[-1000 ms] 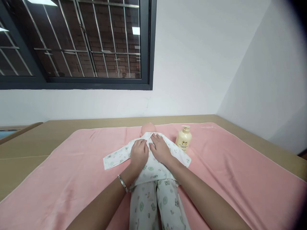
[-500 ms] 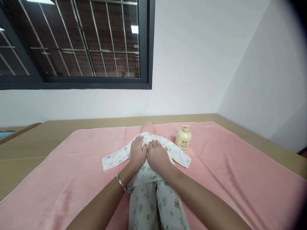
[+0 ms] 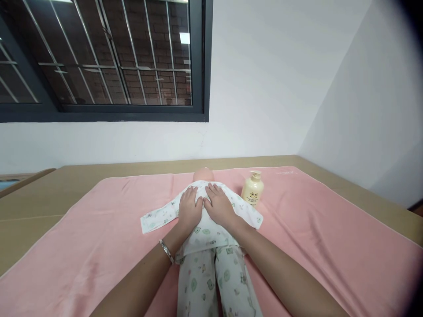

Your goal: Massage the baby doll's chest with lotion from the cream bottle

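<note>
My left hand (image 3: 189, 208) and right hand (image 3: 219, 205), side by side half a second ago, now lie flat and spread with thumbs touching on the doll's (image 3: 206, 229) chest, so the top (image 3: 201, 220) looks smoothed shut. The doll lies mid-towel (image 3: 99, 229), head toward the far edge. One doll, one lotion bottle (image 3: 253, 188) near the far right corner, one bracelet (image 3: 167, 252).

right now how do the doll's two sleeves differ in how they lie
The left sleeve stretches out flat and long across the pink towel, fully visible to its cuff. The right sleeve looks shorter and angles toward the cream bottle, its upper part covered by the right hand; the left hand rests beside the left sleeve's shoulder. Both are white with a green print.
</note>
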Motion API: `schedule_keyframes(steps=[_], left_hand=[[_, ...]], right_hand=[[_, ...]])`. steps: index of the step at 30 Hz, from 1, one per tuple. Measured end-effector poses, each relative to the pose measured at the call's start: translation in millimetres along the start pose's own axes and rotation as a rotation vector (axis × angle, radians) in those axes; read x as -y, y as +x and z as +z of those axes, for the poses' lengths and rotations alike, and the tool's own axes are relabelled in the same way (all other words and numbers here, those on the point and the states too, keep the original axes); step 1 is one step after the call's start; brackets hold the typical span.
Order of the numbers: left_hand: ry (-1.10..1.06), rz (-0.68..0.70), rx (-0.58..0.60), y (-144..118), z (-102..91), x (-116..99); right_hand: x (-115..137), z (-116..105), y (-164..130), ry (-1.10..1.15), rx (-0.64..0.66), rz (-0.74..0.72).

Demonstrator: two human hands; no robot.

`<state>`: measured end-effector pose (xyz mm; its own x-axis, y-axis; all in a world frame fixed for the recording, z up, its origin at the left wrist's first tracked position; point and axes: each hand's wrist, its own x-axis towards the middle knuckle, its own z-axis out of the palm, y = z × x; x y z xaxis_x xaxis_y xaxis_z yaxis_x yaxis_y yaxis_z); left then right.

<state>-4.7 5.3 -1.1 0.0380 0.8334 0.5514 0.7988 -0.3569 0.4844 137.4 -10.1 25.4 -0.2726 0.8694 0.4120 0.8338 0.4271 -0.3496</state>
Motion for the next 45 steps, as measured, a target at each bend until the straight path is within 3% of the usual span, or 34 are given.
schedule_keyframes(steps=[21,32,45], left_hand=[[0.013,0.013,-0.005,-0.9,-0.9,0.6],[0.23,0.095,-0.098,-7.1,-10.6,-12.5],[0.222,0.041,-0.095,-8.5,-9.3,-13.0]], right_hand=[[-2.1,3.0,1.3,0.037,-0.001,0.01],[-11.6,-8.3,5.3,0.118,0.039,-0.031],[12.6,-2.3,-5.5,-0.123,-0.031,0.061]])
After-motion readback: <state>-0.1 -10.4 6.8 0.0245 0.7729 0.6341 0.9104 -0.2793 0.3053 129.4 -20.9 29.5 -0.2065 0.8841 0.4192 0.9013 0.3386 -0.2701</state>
